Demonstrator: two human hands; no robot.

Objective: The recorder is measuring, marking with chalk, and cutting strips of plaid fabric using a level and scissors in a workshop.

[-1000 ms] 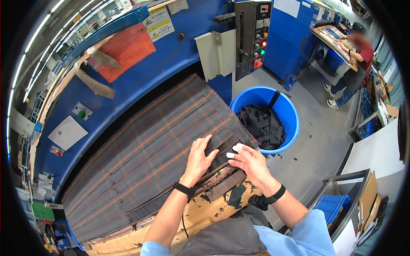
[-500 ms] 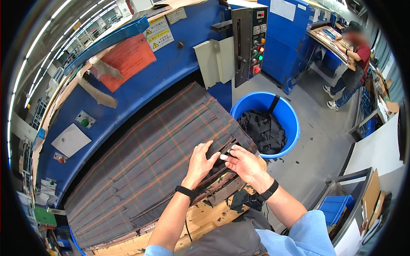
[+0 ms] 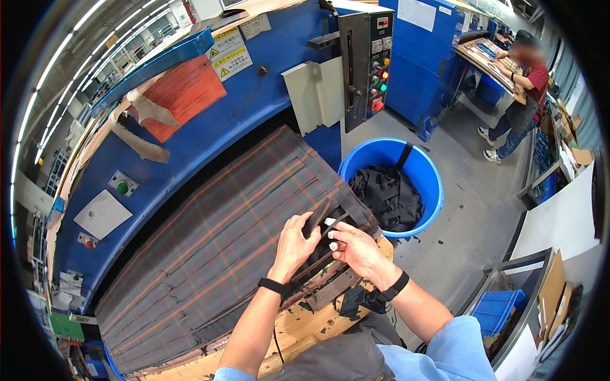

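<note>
A wide sheet of dark grey plaid fabric (image 3: 216, 235) with orange and green lines lies over the machine's bed, apparently in layers. At its near right corner my left hand (image 3: 295, 249) is closed on a dark cut piece of fabric (image 3: 316, 216), which is lifted and tilted up between thumb and fingers. Just to the right, my right hand (image 3: 361, 253) has its fingers bent into a pinch at a narrow dark fabric strip (image 3: 337, 220) along the sheet's edge. Dark gaps show in the fabric under both hands.
A blue round bin (image 3: 438, 190) with dark scraps stands beyond the corner. The blue machine (image 3: 267, 89) carries a control panel (image 3: 379, 70) with buttons. Dark scraps (image 3: 352, 300) lie on the wooden edge (image 3: 286, 336) before me. A person (image 3: 524, 95) stands at a far table.
My left hand has lifted the dark fabric piece up from the sheet. My right hand has shifted slightly left and down, its fingers curling closer to the strip. The view has shifted slightly.
</note>
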